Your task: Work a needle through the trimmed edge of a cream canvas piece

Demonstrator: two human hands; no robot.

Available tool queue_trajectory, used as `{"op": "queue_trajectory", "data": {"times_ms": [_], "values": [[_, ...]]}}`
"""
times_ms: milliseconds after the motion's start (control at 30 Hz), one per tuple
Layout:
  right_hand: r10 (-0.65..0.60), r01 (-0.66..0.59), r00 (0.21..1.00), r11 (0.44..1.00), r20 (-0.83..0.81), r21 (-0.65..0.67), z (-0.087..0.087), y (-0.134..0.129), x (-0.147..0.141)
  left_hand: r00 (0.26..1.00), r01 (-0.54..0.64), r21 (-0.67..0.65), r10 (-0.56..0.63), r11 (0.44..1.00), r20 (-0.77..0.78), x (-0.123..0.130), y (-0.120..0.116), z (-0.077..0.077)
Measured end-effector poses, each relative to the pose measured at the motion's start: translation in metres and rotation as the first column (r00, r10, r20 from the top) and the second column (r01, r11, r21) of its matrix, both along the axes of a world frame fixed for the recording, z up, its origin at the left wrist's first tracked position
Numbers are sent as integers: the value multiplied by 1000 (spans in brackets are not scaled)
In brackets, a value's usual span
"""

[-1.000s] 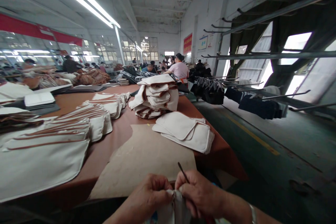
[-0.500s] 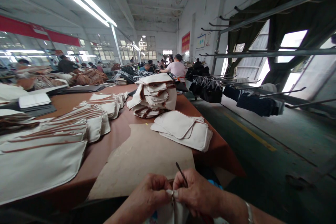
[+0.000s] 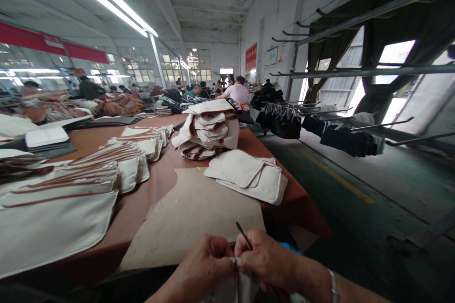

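Note:
At the bottom centre, my left hand (image 3: 209,265) pinches the edge of a pale fabric piece (image 3: 245,289) that hangs below. Right beside it, my right hand (image 3: 265,258) is closed on the same fabric, its fingertips close to those of my left hand. A thin dark tool (image 3: 243,235) sticks up out of my right hand, slanting to the upper left; its lower end is hidden in the fingers. Both hands are in front of the table's near edge, by a brown paper sheet (image 3: 199,213). The lower part of the fabric is dark and partly cut off.
On the brown-covered table (image 3: 159,189) stand a tall pile of pale pieces (image 3: 209,128), a flat stack (image 3: 249,175) and a fanned row (image 3: 60,218) at the left. Metal racks (image 3: 355,73) with dark goods are at the right. A person in pink (image 3: 237,92) is farther back.
Both hands have shifted very slightly, and the tool's tip is a little lower and farther left. The fabric between the fingertips is more covered by my fingers.

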State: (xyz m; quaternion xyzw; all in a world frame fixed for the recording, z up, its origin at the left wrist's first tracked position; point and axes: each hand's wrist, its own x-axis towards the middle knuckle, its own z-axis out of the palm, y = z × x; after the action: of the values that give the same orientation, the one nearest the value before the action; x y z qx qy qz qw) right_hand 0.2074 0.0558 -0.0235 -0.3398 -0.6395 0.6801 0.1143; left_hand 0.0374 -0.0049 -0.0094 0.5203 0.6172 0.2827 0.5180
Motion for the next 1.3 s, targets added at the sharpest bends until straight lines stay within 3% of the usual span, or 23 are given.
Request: {"op": "queue_trajectory", "data": {"times_ms": [133,233,400,500,633,700,833,933,1033,1133,1300], "values": [[28,-33,998,995,-54,-99,-4,4,2,1000,21,47,-21,999,-8,2,-4,5],[33,-44,996,989,-78,-141,-2,5,3,994,48,30,-51,998,95,0,-6,-1],[9,-13,999,995,43,94,10,3,6,996,11,45,-15,999,84,-1,-4,-12],[-46,24,995,971,88,237,16,0,7,1000,-14,64,13,998,18,3,-5,-6],[-95,64,991,953,93,295,17,-3,4,999,43,77,-40,996,-33,14,-9,9],[-116,93,991,958,72,273,12,-4,1,996,93,75,-94,993,11,19,-10,10],[-119,108,988,989,102,105,-2,-2,-5,979,93,65,-103,994,174,21,-9,-3],[-100,98,994,994,35,54,-3,1,-1,937,146,65,-159,987,311,17,-7,-10],[-68,70,996,997,-57,33,8,3,9,949,72,65,-89,995,301,13,-8,-9],[-19,22,999,997,-42,72,18,-1,16,974,23,25,-28,999,226,12,-9,-3],[-70,75,997,989,-45,130,13,-7,15,975,-60,-20,63,998,215,13,-9,-6]]}}
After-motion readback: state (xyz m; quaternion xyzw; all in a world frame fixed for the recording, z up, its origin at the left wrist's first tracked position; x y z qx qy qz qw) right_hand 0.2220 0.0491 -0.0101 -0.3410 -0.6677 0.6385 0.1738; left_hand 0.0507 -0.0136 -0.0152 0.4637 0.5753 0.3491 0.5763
